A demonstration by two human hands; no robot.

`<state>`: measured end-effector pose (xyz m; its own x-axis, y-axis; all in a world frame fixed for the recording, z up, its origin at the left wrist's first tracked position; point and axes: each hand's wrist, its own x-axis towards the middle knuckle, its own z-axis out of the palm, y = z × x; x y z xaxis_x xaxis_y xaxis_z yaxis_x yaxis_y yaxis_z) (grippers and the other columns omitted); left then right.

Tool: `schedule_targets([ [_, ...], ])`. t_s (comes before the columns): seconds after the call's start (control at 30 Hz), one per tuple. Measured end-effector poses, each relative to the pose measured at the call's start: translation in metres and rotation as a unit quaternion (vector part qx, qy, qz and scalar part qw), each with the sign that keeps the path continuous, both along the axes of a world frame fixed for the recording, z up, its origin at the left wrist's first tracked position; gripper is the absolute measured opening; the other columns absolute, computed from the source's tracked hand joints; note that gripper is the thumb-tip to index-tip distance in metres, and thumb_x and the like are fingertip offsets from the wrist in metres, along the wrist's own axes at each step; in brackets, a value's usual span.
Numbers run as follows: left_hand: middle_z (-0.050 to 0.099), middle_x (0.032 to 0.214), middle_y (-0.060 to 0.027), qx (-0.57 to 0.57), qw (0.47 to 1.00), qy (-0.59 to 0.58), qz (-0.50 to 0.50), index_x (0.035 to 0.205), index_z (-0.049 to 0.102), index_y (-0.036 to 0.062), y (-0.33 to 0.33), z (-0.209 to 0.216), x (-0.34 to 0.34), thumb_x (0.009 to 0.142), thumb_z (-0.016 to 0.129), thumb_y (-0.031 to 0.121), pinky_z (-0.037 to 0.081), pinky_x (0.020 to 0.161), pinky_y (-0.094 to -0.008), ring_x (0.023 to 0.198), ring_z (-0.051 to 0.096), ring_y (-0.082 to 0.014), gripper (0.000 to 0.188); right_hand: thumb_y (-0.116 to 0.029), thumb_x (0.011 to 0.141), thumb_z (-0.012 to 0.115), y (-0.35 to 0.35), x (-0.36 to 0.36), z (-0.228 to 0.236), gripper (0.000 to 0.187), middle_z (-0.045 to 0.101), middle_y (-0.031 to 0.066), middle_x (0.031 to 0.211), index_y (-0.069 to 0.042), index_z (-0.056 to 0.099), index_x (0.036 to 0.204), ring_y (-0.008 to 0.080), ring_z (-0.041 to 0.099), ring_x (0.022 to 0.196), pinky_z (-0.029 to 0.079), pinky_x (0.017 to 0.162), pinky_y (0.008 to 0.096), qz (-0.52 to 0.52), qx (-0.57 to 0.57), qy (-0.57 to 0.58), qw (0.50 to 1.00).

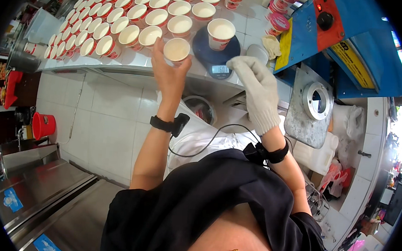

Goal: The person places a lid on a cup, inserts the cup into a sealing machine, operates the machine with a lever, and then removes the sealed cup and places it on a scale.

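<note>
My bare left hand is wrapped round a red-and-white paper cup with pale contents, held at the counter's near edge. Just to its right, a dark round kitchen scale carries another filled paper cup, and its small display is lit. A white knitted glove covers my right hand, whose curled fingers come close to the scale's right edge beside the display. Those fingertips are bunched together, and whatever might be between them is hidden.
Rows of filled paper cups cover the counter to the left and back. A blue machine stands at right, near a metal plate with a ring. Beside the scale lie a round lid and a crumpled glove or cloth.
</note>
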<state>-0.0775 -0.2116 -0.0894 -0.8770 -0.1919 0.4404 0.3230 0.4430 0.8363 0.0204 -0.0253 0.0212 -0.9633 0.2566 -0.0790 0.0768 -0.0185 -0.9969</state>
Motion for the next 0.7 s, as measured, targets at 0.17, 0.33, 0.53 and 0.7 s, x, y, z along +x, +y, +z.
schedule_targets([
  [0.17, 0.056, 0.149, -0.0211, 0.004, 1.000, 0.006, -0.008, 0.152, 0.047, -0.0043, 0.000, -0.006, -0.005, 0.076, 0.090, 0.012, 0.043, 0.114, -0.0469, 0.136, 0.054, -0.0379, 0.088, -0.025, 0.097, 0.076, -0.009, -0.024, -0.033, 0.039, 0.074, 0.0072, 0.119, -0.002, 0.069, 0.127, 0.0136, 0.068, 0.109, 0.052, 0.096, 0.0298, -0.031, 0.004, 0.014, 0.999],
  [0.33, 0.064, 0.141, -0.0111, -0.016, 0.999, 0.035, 0.016, 0.157, 0.045, 0.0034, -0.002, -0.015, -0.008, 0.080, 0.090, 0.019, 0.048, 0.101, -0.0428, 0.126, 0.061, -0.0251, 0.091, -0.023, 0.092, 0.079, -0.018, -0.040, -0.037, 0.047, 0.073, 0.0113, 0.125, -0.003, 0.066, 0.133, 0.0175, 0.070, 0.109, 0.054, 0.098, 0.0320, -0.158, 0.062, 0.060, 0.984],
  [0.53, 0.063, 0.142, -0.0139, 0.009, 0.999, 0.045, 0.009, 0.157, 0.043, 0.0025, 0.000, -0.006, -0.003, 0.078, 0.092, 0.016, 0.050, 0.104, -0.0422, 0.125, 0.063, -0.0258, 0.094, -0.028, 0.093, 0.078, -0.019, -0.046, -0.036, 0.051, 0.075, 0.0091, 0.115, -0.001, 0.066, 0.135, 0.0144, 0.069, 0.102, 0.055, 0.092, 0.0310, -0.021, 0.051, 0.054, 0.997],
  [0.7, 0.064, 0.138, -0.0151, -0.009, 0.998, 0.054, -0.027, 0.159, 0.041, 0.0026, 0.003, 0.033, 0.022, 0.077, 0.093, 0.016, 0.051, 0.104, -0.0406, 0.123, 0.064, -0.0268, 0.097, -0.036, 0.096, 0.077, -0.030, -0.050, -0.021, 0.061, 0.072, 0.0038, 0.098, 0.000, 0.063, 0.142, 0.0098, 0.062, 0.081, 0.054, 0.076, 0.0293, 0.033, 0.045, 0.015, 0.998],
])
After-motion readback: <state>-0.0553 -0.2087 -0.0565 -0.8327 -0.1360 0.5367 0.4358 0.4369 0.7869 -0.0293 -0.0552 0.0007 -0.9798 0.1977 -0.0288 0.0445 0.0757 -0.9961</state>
